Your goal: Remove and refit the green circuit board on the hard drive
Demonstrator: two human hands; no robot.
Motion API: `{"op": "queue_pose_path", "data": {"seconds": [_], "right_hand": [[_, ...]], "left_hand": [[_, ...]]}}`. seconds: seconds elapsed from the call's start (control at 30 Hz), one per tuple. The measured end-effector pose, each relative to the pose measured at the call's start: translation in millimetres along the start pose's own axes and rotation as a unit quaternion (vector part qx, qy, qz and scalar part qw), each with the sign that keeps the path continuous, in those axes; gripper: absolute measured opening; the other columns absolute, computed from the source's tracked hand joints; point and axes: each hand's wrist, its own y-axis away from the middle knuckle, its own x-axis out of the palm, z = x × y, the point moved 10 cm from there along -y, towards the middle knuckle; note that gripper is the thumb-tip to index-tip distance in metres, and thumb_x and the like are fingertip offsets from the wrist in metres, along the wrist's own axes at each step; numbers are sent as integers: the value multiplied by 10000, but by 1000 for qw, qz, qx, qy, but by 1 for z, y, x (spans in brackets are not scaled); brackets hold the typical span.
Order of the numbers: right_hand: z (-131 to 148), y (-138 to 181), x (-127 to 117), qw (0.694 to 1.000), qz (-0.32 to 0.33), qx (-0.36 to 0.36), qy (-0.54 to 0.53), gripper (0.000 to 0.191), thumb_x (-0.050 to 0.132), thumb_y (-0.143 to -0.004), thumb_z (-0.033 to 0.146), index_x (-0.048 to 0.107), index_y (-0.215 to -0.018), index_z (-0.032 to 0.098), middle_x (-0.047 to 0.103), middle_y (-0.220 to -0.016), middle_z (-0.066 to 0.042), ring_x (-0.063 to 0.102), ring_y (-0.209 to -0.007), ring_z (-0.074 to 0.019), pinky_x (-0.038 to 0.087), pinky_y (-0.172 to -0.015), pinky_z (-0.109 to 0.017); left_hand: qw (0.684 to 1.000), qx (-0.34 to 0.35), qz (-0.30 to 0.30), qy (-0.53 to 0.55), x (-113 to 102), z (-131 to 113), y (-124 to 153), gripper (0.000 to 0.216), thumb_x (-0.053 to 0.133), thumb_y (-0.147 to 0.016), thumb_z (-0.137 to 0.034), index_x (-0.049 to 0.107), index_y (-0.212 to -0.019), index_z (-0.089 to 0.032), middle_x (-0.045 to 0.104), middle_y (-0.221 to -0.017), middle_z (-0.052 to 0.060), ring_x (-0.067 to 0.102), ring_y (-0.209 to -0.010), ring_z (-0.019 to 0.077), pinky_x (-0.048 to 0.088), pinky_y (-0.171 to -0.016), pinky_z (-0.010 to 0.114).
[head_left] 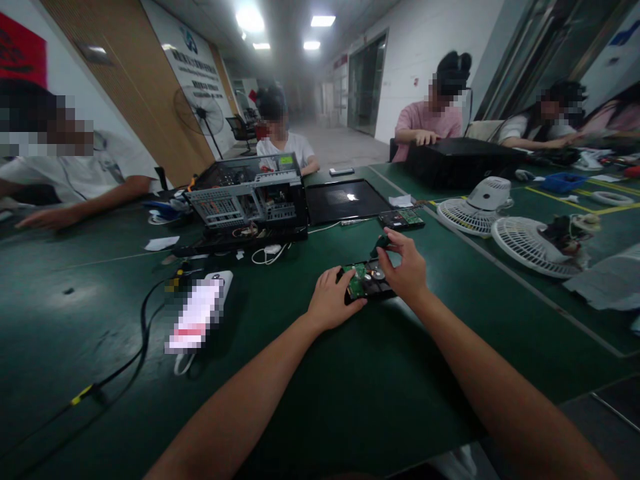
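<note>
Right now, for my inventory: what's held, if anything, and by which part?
The left grip holds the hard drive by its left end; the right grip pinches a small dark object, exact part unclear.

head camera | looks forward and down | close over table (360, 400)

The green table (350, 387) is topped with an opened computer case (233, 205); a phone (197, 313) and hard drive (369, 285) are laid nearer; white fans (483, 208) are placed at right.
</note>
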Motion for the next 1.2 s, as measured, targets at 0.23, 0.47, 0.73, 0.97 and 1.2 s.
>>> {"op": "queue_pose_path", "data": {"seconds": [0.23,0.47,0.73,0.97,1.2], "right_hand": [[0,-2,-3,1000,3,-4,17,362,647,-933,309,570,-1283,256,642,-1241,-107,691,-996,-240,645,-821,-439],[3,-5,-6,1000,0,-1,24,330,638,-936,286,600,-1264,281,632,-1179,-92,680,-962,-224,643,-816,-429],[6,-5,-4,1000,6,-15,14,348,618,-943,256,536,-1280,238,629,-1366,-126,675,-1138,-269,625,-887,-474],[2,-5,-6,999,-1,3,35,347,658,-913,305,573,-1244,249,640,-1194,-107,686,-959,-239,637,-793,-426],[-1,-1,0,999,23,27,19,388,638,-917,277,536,-1290,243,656,-1152,-90,686,-863,-214,616,-814,-434]], "left_hand": [[1000,-3,3,-1,1,2,0,798,640,-850,-663,413,-1519,-291,370,-1556,120,351,-1429,375,322,-1173,552],[1000,-5,1,0,0,1,0,788,630,-858,-664,412,-1520,-297,368,-1559,114,343,-1435,373,314,-1178,550],[1000,-1,-2,2,1,2,0,789,629,-858,-665,415,-1518,-289,366,-1559,122,346,-1432,373,318,-1174,551],[1000,-5,-3,4,1,2,0,797,650,-846,-659,413,-1518,-302,367,-1561,110,349,-1430,371,310,-1179,552],[1000,0,-2,1,2,2,0,791,630,-856,-667,416,-1519,-293,369,-1559,116,346,-1431,374,308,-1180,549]]}}
